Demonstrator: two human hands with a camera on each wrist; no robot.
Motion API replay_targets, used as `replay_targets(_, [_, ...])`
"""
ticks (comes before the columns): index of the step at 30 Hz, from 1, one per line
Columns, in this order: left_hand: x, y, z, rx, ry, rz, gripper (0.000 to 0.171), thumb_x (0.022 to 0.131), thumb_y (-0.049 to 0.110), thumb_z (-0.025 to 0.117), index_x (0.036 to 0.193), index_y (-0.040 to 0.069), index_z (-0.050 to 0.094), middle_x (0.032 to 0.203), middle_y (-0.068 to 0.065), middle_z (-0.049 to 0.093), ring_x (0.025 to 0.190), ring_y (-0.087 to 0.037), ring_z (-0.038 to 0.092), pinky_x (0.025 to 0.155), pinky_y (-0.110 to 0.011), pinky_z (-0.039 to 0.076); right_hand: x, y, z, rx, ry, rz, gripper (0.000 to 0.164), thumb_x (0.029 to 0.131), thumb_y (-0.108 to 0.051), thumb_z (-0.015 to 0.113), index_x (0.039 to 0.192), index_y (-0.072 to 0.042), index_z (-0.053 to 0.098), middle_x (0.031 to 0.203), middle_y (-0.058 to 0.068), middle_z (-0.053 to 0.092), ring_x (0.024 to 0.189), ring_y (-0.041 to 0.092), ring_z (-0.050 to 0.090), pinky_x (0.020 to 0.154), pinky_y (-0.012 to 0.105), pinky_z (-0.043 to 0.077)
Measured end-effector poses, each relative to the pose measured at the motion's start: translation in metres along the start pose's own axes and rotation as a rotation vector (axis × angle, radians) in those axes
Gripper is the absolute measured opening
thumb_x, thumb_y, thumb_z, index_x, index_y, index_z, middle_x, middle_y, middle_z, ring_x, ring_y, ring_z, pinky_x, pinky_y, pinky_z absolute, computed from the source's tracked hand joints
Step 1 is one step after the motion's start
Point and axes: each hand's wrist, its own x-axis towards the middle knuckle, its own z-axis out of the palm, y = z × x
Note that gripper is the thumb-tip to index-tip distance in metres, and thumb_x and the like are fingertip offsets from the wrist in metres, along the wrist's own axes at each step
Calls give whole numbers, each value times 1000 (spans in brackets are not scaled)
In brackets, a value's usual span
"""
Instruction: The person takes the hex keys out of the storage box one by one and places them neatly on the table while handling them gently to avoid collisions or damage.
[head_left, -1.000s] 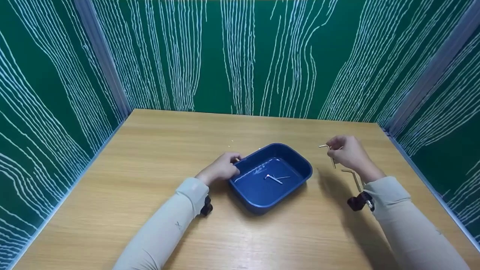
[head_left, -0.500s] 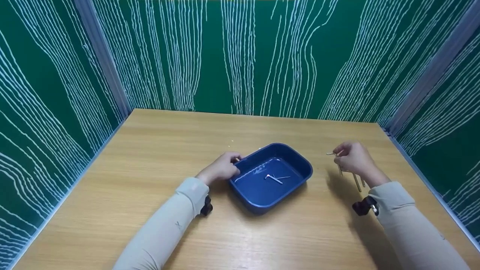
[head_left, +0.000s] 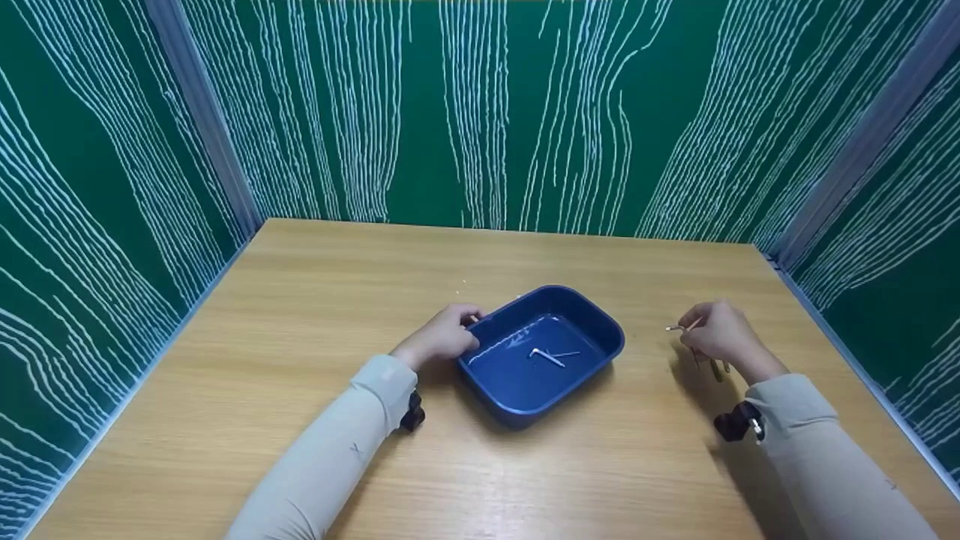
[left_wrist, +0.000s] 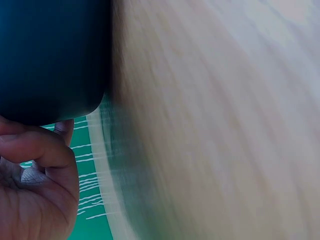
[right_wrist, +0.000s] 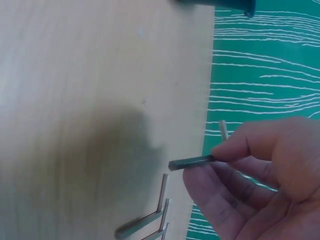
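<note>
My left hand [head_left: 442, 334] grips the left rim of a blue plastic tub [head_left: 517, 386] that stands on the table. In the left wrist view its curled fingers lie right against the tub's dark wall [left_wrist: 50, 60]. Inside the tub are a silver hex key [head_left: 551, 360] and a thinner one crossing it. To the right of the tub, my right hand [head_left: 721, 330] pinches an L-shaped hex key [right_wrist: 192, 162] between thumb and fingers. Several more hex keys [right_wrist: 137, 227] lie on the table below that hand, partly hidden by it in the head view.
A wooden table [head_left: 360, 270] carries everything. Green walls [head_left: 420, 150] with white wavy lines stand at its back and sides. Tiny pale specks [head_left: 463, 282] lie behind the tub. Dark wrist cameras [head_left: 739, 421] hang beneath both cuffs.
My right hand has moved nearer and a little to the right with the hex key, down over the keys on the table. The left hand and the tub have stayed in place.
</note>
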Motion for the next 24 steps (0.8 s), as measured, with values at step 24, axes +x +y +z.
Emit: replay_targets(24, [-1,2,1,12,5,0,33,89,-5,61,119,6,71,119,-15,70,107,-27,63,94,-40,56,-6,24,8,-7,-72,84,24,89,5,64,110,16,69,94,20,70,63,18,63,57,33,56])
